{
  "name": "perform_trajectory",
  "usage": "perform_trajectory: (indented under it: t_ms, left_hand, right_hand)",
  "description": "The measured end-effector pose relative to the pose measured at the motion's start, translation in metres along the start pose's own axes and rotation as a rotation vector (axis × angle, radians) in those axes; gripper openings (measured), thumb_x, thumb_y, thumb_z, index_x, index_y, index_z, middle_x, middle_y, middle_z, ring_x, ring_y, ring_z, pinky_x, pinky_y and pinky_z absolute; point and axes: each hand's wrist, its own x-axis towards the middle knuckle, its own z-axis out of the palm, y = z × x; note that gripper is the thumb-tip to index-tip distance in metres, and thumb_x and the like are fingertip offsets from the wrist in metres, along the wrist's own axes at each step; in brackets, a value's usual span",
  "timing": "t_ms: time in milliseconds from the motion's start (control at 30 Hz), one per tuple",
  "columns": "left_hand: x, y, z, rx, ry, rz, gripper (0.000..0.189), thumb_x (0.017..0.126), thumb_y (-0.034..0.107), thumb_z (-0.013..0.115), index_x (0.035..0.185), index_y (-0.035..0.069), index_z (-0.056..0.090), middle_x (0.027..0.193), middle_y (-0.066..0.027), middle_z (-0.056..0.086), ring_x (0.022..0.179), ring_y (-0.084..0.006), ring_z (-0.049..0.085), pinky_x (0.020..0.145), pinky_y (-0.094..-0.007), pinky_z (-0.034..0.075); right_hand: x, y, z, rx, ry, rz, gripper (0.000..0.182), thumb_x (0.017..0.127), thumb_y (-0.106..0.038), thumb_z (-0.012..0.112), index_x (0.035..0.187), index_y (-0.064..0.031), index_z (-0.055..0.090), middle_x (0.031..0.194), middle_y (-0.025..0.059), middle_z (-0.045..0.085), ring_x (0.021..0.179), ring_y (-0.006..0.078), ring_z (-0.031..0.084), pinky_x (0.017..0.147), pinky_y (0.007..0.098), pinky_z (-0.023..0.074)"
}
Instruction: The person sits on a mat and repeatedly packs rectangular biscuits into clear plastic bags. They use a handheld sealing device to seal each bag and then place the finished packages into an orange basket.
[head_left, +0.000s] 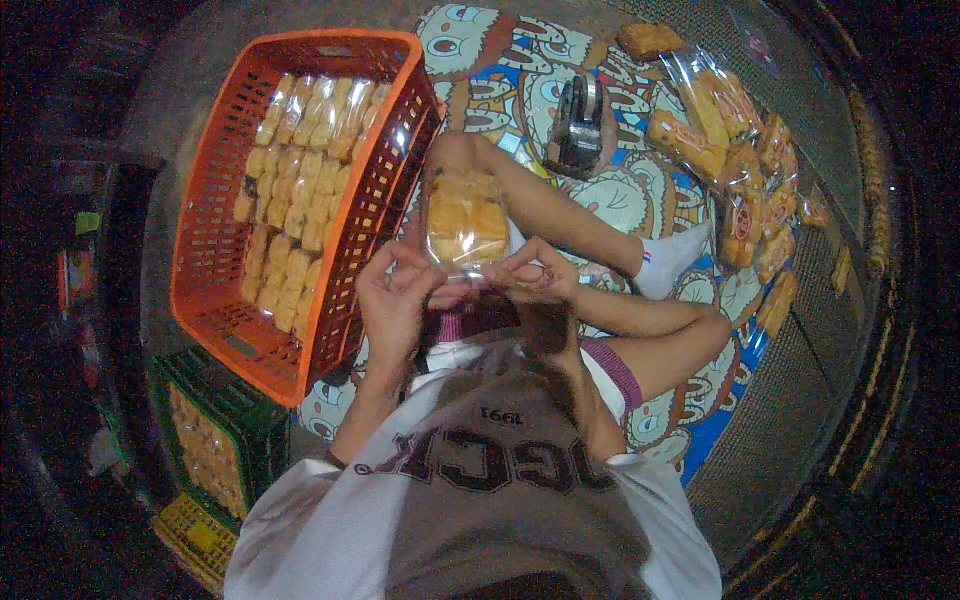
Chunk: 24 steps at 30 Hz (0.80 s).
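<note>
Both my hands pinch the near edge of a clear plastic bag (466, 271) with golden bread rolls (466, 225) inside it. My left hand (400, 281) grips the bag's left corner, and my right hand (536, 274) has the right corner between thumb and fingers. The packed rolls sit over my crossed legs. To the left, an orange plastic crate (259, 360) contains rows of bagged rolls (296, 187). Beyond my knee, a black tabletop device with a metal-coloured wheel (577, 127), possibly a tape dispenser or bag sealer, stands on the mat.
A cartoon-print mat (622, 202) lies beneath my legs. Loosely piled bagged breads (742, 172) with printed labels spread along its right side. A green crate (225, 397) filled with bread and a yellow crate (196, 536) stand at the lower left. Dark woven matting (795, 405) borders the right.
</note>
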Motion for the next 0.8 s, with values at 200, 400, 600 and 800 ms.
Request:
perform_trajectory:
  t_ms: [200, 400, 600, 800]
  left_hand:
    - [0.004, 0.002, -0.008, 0.086, -0.117, -0.079, 0.011, 0.086, 0.0, 0.064, 0.093, -0.005, 0.057, 0.085, -0.0189, 0.069, 0.074, -0.0231, 0.071, 0.06, -0.0278, 0.058]
    - [0.01, -0.001, -0.024, 0.074, -0.243, -0.112, 0.012, 0.087, 0.002, 0.065, 0.091, -0.005, 0.058, 0.087, -0.0181, 0.069, 0.076, -0.0206, 0.07, 0.062, -0.0274, 0.058]
    - [0.005, -0.012, 0.0, 0.022, 0.033, 0.042, 0.008, 0.088, 0.002, 0.062, 0.088, -0.003, 0.056, 0.08, -0.0178, 0.068, 0.069, -0.0208, 0.069, 0.058, -0.0277, 0.057]
    - [0.009, -0.01, -0.004, -0.025, 0.049, 0.04, 0.009, 0.088, 0.003, 0.064, 0.088, -0.003, 0.057, 0.077, -0.0165, 0.068, 0.068, -0.0211, 0.069, 0.057, -0.0284, 0.057]
  right_hand:
    - [-0.002, -0.031, 0.004, 0.276, -0.108, 0.198, 0.014, 0.087, 0.0, 0.064, 0.095, -0.0009, 0.053, 0.087, 0.0185, 0.069, 0.075, 0.0212, 0.069, 0.066, 0.0304, 0.0583]
    - [0.003, -0.032, 0.0, 0.19, -0.117, 0.357, 0.012, 0.088, 0.0, 0.063, 0.092, 0.0024, 0.052, 0.083, 0.0171, 0.069, 0.074, 0.0213, 0.069, 0.065, 0.0316, 0.0589]
    - [0.004, -0.018, 0.018, 0.055, 0.078, 0.036, 0.016, 0.086, 0.0, 0.065, 0.096, -0.0003, 0.053, 0.088, 0.0165, 0.068, 0.079, 0.0224, 0.069, 0.063, 0.0301, 0.0584]
    - [0.009, -0.016, 0.013, 0.201, -0.026, 0.028, 0.02, 0.085, -0.002, 0.068, 0.099, -0.0003, 0.054, 0.085, 0.0143, 0.069, 0.08, 0.0212, 0.069, 0.065, 0.0274, 0.058]
